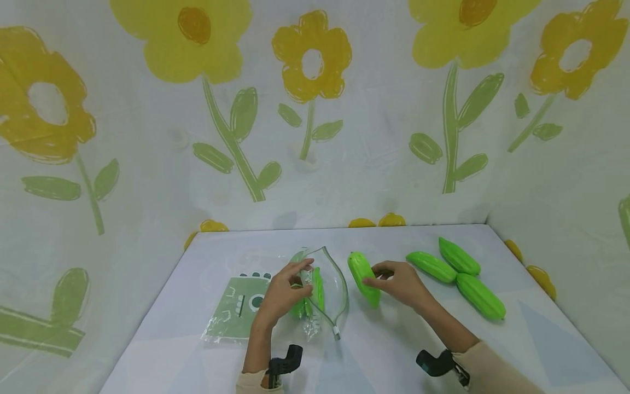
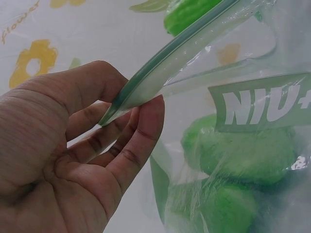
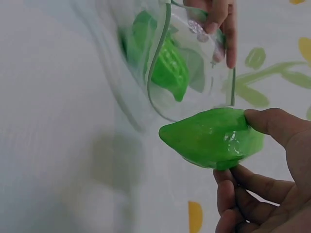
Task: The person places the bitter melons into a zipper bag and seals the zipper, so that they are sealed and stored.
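My left hand [image 1: 283, 293] pinches the green zip edge of a clear zip bag [image 2: 160, 63] between thumb and fingers, and the bag's mouth gapes to the right. Inside lie several green bitter melons [image 2: 238, 150], seen through the plastic beside white lettering on a green strip. Another bitter melon [image 1: 361, 268], bumpy and bright green, is gripped by my right hand [image 1: 406, 284] with the thumb on one side and fingers on the other. In the right wrist view this held bitter melon [image 3: 209, 138] is just outside the bag's mouth, its pointed end away from the palm.
Three more bitter melons [image 1: 480, 296] lie close together on the right of the white table [image 1: 162, 350]. A flat clear bag with a green printed panel [image 1: 228, 314] is at the left. Flower-patterned cloth [image 1: 364, 164] rises behind the table and at both sides.
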Demonstrator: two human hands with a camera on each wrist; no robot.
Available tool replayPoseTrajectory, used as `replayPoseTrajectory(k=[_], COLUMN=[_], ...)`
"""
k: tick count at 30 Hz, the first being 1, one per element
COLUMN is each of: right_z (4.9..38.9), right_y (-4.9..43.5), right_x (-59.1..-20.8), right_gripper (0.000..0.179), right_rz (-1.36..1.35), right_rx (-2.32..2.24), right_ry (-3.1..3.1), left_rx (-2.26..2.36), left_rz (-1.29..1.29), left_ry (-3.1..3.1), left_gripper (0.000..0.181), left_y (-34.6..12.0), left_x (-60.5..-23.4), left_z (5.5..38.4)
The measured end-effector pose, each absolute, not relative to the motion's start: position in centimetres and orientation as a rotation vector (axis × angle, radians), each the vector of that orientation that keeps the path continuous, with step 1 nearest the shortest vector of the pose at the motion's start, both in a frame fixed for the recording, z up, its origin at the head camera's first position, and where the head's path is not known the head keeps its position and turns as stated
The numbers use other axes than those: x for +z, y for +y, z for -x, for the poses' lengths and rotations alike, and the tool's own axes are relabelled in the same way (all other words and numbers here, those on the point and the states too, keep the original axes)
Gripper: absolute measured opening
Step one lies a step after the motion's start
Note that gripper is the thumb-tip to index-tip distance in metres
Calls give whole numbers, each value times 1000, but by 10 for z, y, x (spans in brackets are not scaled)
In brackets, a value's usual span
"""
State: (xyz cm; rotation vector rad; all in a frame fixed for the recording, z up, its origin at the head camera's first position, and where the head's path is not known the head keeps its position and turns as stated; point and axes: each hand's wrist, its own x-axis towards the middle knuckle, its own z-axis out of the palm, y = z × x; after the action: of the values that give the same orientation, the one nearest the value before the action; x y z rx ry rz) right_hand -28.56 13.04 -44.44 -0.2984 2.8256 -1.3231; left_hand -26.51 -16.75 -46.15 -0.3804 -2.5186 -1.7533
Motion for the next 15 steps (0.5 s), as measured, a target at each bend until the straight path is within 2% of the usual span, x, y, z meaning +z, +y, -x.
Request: replayPoseTrajectory(k=[15], right_z=[286], right_y=[97], right_x=[-440], right_gripper=[51], right_rz=[220], right_rx=[-1375], right_ry=[2751], left_rx=[-1749], left_rz=[384], left_ry=[-2522], left_gripper=[57], left_y=[-167], left_x=[-463], left_z=[266])
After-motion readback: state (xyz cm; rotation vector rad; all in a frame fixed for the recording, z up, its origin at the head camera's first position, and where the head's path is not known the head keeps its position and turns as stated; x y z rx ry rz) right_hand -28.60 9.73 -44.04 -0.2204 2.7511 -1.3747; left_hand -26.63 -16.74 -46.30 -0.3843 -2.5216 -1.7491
